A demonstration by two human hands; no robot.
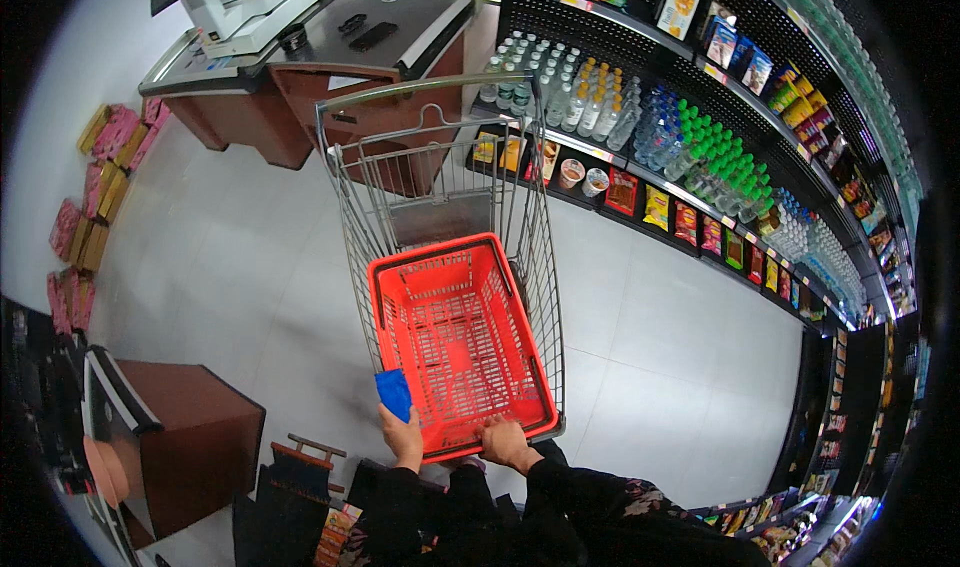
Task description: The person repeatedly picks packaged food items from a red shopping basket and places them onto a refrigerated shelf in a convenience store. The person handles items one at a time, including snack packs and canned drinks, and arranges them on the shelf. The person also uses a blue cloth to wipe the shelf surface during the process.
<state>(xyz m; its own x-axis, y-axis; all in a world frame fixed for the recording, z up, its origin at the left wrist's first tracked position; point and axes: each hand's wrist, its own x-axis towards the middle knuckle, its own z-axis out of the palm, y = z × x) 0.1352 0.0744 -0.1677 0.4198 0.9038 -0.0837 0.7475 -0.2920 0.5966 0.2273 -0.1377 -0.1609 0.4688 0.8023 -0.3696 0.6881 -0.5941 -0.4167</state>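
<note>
A red plastic shopping basket (pixel 459 349) sits in the end of a metal shopping cart (pixel 555 297) nearest me. Nothing lies inside it, and its slotted bottom is in view. My right hand (pixel 505 441) grips the basket's near rim, fingers curled over the edge. At the basket's near left corner, my left hand (pixel 403 438) holds a folded blue cloth (pixel 394 395) against the outer side of the rim. The cart's handle (pixel 427 90) is at the far end, toward a checkout counter.
The checkout counter (pixel 405 30) carries a white register (pixel 255 19). Shelves along the right hold water bottles (pixel 592 101) and snack packets (pixel 686 222). Pink and gold boxes (pixel 97 188) are stacked by the left wall. A second brown counter (pixel 199 447) and a dark chair (pixel 289 492) stand near left.
</note>
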